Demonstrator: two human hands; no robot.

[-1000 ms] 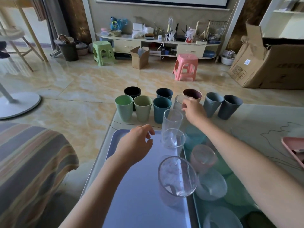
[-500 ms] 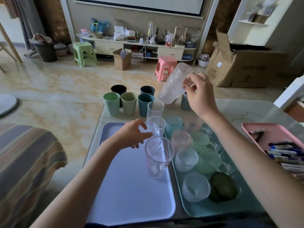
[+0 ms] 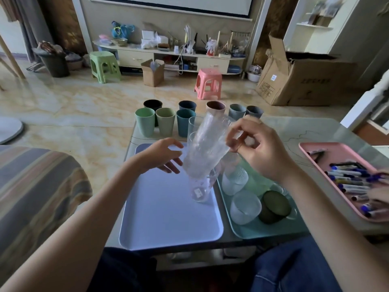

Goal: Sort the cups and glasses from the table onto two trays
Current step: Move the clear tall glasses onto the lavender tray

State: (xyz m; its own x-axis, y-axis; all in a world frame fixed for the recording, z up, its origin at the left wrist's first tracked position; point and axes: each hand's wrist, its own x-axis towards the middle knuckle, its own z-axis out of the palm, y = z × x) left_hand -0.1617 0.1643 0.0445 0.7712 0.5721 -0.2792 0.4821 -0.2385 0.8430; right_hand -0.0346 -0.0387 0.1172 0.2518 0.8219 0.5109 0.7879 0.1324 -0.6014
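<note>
- The counter [image 3: 294, 131] carries everything; a pink tray of pens [image 3: 328, 152] sits at its 3 o'clock edge and has no part in the sorting.
- The lavender tray [image 3: 168, 218] lies at 6 o'clock, mostly bare, with one clear glass [image 3: 201, 189] standing near its right rim.
- The green tray [image 3: 252, 231] lies just beside it at 4 o'clock, holding frosted glasses [image 3: 245, 206] and a dark green cup [image 3: 274, 206].
- A row of coloured cups [image 3: 165, 124] stands at 12 o'clock, unsorted, with two more clear glasses partly hidden behind the raised one.
- The tall clear glass [image 3: 207, 147] is in the air above the lavender tray, tilted, its lower end over, perhaps just entering, the standing glass; contact cannot be told.
- My reading: it is rigid, smooth, fragile and fairly light. A grip around the mid-wall would be steadier than a rim pinch, and glass against glass could chip if it comes down hard.
- The right hand [image 3: 261, 150] pinches the tall glass at its upper end, thumb and forefinger narrow on the wall, the other fingers [image 3: 255, 123] curled loosely.
- The left hand [image 3: 162, 155] hovers at 9 o'clock of the glass, fingers spread wide and empty, apparently not touching it.
</note>
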